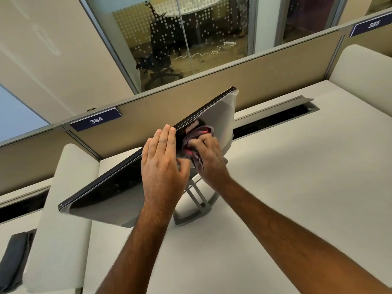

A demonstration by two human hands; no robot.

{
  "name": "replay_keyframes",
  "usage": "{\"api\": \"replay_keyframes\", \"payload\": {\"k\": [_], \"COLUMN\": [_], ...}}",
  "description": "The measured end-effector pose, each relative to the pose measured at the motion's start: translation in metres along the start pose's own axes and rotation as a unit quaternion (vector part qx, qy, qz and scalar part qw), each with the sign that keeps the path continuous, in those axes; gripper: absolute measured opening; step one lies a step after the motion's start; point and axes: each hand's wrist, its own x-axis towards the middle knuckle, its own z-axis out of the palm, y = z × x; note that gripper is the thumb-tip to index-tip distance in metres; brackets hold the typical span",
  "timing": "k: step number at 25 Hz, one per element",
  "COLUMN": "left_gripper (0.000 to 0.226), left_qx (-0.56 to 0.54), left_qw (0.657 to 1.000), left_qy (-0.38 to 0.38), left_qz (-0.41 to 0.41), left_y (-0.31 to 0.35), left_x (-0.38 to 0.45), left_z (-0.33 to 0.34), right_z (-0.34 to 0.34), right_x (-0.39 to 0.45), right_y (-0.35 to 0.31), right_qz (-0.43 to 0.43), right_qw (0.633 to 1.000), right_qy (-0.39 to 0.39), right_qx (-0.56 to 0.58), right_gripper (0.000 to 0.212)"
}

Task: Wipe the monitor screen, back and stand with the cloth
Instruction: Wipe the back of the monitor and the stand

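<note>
The left hand [162, 164] lies flat, fingers straight and together, over the top edge of the thin black-and-silver monitor [118, 187] on the white desk [297, 187]. The right hand [209, 158] curls its fingers around a crumpled red-and-grey cloth [196, 137], pressing it against the monitor's back just above the grey metal stand [198, 205].

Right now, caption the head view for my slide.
Left hand steadies the monitor while right hand presses the cloth to its back.
</note>
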Motion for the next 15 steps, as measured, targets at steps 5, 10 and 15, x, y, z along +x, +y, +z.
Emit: {"api": "replay_keyframes", "payload": {"k": [5,10,15], "left_gripper": [0.068,0.072,0.074], "left_qx": [-0.001,-0.004,-0.001], "left_qw": [1.000,1.000,1.000], "left_qy": [0.003,0.011,0.015], "left_qz": [-0.002,-0.005,-0.008], "left_y": [0.000,0.001,0.000], "left_x": [0.001,-0.004,-0.002], "left_z": [0.000,0.001,0.001], "right_z": [-0.003,-0.049,-0.026], "right_x": [-0.012,0.056,0.029], "right_y": [0.036,0.072,0.025], "right_qz": [0.102,0.342,0.148], "right_qw": [0.993,0.900,0.970], "right_qy": [0.014,0.154,0.105], "right_qx": [0.063,0.225,0.161], "right_gripper": [0.030,0.015,0.021]}}
